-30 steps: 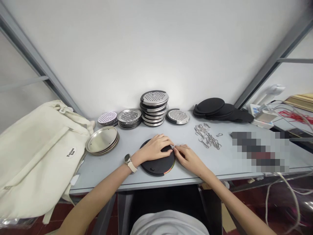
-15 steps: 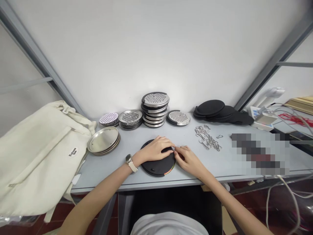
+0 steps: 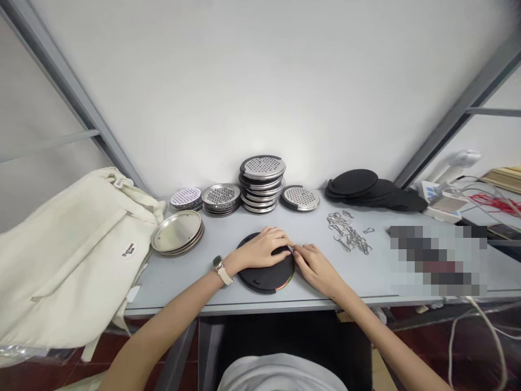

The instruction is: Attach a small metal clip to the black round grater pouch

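Observation:
A round black disc lies near the table's front edge, with a small knob on top and a shiny coloured strip along its lower right rim. My left hand, a watch at its wrist, rests across the disc, gripping it with its fingers at the right rim and its thumb on top. My right hand pinches at that same rim, its fingertips against those of the left. What lies between the right fingertips is too small to make out. Small metal clips lie in a loose pile to the right.
At the back stand a tall stack of round graters, a lower grater stack and a single grater. Round metal plates are stacked at left beside a cream bag. Black discs overlap at right.
The whole view has shifted slightly, so everything appears a little further right. Both hands keep nearly the same position at the disc's right rim.

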A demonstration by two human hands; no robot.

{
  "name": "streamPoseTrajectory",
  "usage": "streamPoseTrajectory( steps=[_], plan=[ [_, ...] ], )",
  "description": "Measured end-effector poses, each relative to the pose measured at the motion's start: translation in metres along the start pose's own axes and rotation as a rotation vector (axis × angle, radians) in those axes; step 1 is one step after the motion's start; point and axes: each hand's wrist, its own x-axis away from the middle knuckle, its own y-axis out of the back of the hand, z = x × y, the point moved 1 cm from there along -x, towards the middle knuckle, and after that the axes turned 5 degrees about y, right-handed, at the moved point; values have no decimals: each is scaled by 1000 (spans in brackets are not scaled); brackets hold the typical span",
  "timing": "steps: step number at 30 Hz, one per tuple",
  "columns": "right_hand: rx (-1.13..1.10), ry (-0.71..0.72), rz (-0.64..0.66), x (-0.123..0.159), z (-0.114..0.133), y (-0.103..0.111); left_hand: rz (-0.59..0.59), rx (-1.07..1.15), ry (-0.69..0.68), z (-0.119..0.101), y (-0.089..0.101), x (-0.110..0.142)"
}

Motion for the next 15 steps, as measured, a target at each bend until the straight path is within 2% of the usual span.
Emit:
streamPoseTrajectory(
  steps=[15],
  plan=[
    [97, 14, -20, -1, 0, -4, 17, -5, -19, -3, 2, 0]
  ],
)
